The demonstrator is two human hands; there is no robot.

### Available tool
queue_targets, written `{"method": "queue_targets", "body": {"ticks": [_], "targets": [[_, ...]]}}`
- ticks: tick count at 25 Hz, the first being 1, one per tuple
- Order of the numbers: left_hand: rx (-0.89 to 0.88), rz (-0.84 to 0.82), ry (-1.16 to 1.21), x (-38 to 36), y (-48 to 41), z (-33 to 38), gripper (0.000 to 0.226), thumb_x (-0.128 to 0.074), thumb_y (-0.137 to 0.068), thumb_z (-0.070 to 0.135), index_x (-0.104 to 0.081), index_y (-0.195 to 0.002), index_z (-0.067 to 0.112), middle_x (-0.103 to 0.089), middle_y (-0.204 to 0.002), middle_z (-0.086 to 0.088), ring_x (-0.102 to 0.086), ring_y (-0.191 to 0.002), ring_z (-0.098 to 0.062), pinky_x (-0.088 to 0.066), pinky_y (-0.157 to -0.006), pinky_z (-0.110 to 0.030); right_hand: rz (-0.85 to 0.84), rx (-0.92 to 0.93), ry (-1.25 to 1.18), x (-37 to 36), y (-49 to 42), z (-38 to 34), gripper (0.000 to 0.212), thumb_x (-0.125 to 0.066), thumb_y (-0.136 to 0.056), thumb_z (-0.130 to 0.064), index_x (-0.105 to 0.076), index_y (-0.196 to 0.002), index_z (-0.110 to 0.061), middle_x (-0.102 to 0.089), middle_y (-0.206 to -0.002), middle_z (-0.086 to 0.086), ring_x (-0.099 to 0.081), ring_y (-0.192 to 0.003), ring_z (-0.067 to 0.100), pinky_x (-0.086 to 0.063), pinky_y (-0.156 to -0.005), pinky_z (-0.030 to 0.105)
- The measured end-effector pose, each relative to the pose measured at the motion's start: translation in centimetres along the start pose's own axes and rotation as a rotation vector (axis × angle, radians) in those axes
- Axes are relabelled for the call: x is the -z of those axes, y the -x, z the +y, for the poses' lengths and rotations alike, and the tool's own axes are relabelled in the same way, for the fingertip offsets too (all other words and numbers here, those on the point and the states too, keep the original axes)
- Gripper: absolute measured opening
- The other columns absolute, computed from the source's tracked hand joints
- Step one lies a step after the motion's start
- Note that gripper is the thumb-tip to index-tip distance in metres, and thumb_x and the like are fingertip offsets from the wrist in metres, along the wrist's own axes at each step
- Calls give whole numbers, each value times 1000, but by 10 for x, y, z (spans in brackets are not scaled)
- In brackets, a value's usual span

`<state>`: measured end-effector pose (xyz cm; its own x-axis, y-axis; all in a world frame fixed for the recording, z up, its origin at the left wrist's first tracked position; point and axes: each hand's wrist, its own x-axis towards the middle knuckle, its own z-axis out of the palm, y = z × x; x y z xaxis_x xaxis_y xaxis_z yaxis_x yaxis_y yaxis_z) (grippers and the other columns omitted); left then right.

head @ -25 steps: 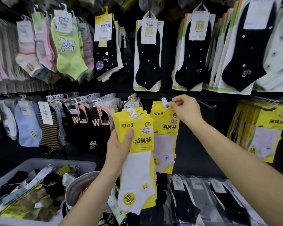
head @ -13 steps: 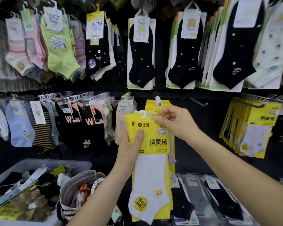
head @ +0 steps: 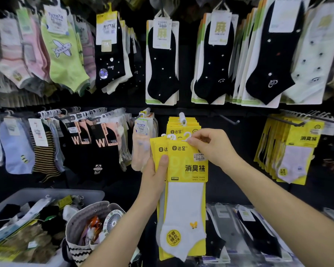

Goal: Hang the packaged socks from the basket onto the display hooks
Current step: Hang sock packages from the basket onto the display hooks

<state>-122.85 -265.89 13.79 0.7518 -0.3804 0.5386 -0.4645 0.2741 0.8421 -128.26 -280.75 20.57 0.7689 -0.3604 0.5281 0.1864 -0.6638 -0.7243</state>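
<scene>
Directly below the display hook (head: 182, 118), the left hand (head: 155, 177) grips a yellow-carded stack of sock packs (head: 183, 191); the right hand (head: 214, 146) pinches the front pack's white hanger (head: 187, 136). Lower left sits the basket (head: 37, 193).

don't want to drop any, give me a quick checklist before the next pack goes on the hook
1. Left hand grips the stack of yellow packs: ok.
2. Right hand pinches the front pack at its top, by the white hanger: ok.
3. Front pack clear of the stack: not ok, it lies against the others.
4. Display hook tip free: ok, it shows above the hung packs.
5. Hanger lined up with the hook tip: not ok, it sits below and to the right.
6. Hook carries matching packs: ok, same yellow.
</scene>
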Motion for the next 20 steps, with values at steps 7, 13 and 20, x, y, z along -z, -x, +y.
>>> {"method": "queue_targets", "body": {"ticks": [7, 13, 20], "targets": [[85, 203, -38, 43, -2, -25, 21, -47, -95, 28, -60, -110, 21, -71, -99, 7, -68, -94, -15, -54, -75, -24, 101, -128, 32, 9, -36, 3, 14, -60, -90, -22, -67, -80, -15, -65, -84, 6, -58, -79, 19, -51, -76, 36], [138, 273, -120, 80, 4, -28, 26, -46, -94, 33, -59, -105, 14, -69, -104, -6, -66, -94, -20, -53, -77, -33, 99, -85, 259, -17, -57, 2, 24, -55, -92, -27, -68, -84, -9, -54, -67, -5, -48, -61, 10, -45, -65, 31], [106, 269, -91, 79, 7, -20, 27, -47, -93, 35, -59, -105, 15, -70, -102, -4, -67, -94, -20, -54, -78, -34, 292, -12, 358, -13, -40, 3, 12, -61, -86, -35, -66, -91, -25, -53, -106, -2, -49, -103, 19, -36, -92, 41]]}}
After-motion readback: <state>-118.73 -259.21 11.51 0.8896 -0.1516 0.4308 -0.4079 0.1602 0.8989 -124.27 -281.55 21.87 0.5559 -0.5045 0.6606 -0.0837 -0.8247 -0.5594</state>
